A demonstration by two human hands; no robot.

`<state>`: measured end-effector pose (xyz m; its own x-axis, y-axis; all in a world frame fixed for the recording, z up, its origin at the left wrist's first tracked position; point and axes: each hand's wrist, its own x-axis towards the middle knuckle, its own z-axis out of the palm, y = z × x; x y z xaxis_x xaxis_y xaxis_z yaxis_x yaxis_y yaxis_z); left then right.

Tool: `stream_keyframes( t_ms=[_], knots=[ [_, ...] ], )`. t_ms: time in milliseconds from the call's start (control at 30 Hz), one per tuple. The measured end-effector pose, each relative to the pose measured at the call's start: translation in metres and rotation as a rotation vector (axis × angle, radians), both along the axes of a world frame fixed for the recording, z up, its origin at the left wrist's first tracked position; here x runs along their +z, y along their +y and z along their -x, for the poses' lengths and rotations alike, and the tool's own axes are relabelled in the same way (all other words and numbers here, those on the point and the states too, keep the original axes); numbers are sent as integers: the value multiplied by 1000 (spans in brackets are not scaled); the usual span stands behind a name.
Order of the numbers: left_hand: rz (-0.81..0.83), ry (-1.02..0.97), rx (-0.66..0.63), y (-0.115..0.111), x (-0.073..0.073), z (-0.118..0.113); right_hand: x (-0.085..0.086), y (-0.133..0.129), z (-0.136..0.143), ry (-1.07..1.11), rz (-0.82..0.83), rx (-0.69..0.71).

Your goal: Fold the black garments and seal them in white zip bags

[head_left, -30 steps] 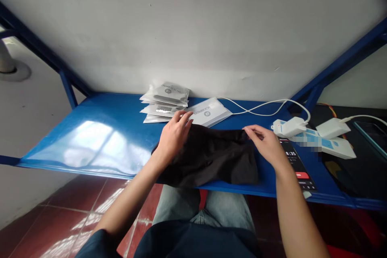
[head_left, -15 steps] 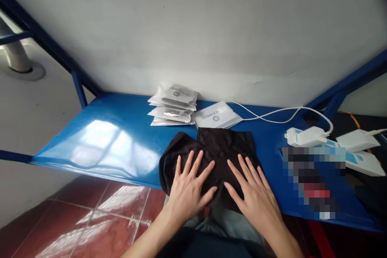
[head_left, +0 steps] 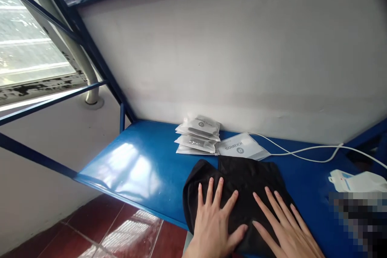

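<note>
A black cloth item (head_left: 242,173), its exact kind hard to make out, lies spread at the front of the blue desk (head_left: 163,169). My left hand (head_left: 213,219) rests flat on its left part with the fingers spread. On the right part lies my right hand (head_left: 286,225), also flat and open. Neither hand grips anything. Just behind the cloth is a flat frosted bag (head_left: 242,146) with printed lettering. To its left stands a stack of similar bags (head_left: 198,135).
A white cable (head_left: 311,159) runs along the back to a white power strip (head_left: 359,180) at the right. Below that is a pixelated patch. Blue frame bars (head_left: 87,44) rise at the left, by a window (head_left: 33,44). Red floor tiles (head_left: 90,225) show below.
The view has turned up and to the left, so the window and an upper bar show now. Both hands stay flat on the black cloth, in much the same place.
</note>
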<state>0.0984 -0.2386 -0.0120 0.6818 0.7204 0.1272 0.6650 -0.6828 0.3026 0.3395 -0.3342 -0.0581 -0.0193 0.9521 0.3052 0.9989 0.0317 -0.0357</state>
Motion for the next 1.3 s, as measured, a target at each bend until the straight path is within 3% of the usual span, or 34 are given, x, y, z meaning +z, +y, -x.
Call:
stream_keyframes(
  t_ms=[300, 533, 667, 767, 900, 1033, 1200, 1300],
  knots=[
    [71, -80, 11, -2, 8, 5, -3, -3, -4, 73, 103, -22],
    [3, -134, 34, -5, 3, 3, 2, -3, -2, 47, 72, 1],
    [-52, -273, 138, -2, 6, -3, 16, 12, 5, 76, 16, -15],
    [-95, -374, 221, 11, 15, -1, 40, 37, 20, 158, -7, 12],
    [-82, -422, 175, 54, 31, 16, 83, 84, 45, 342, 77, 238],
    [-120, -445, 153, 130, 47, 42, 108, 155, 54, 543, 45, 342],
    [-94, -554, 294, 235, 58, 68, 93, 266, 34, 921, -72, 216],
    [13, -561, 341, 274, 56, 74, 75, 309, 18, 1022, -92, 74]
  ],
)
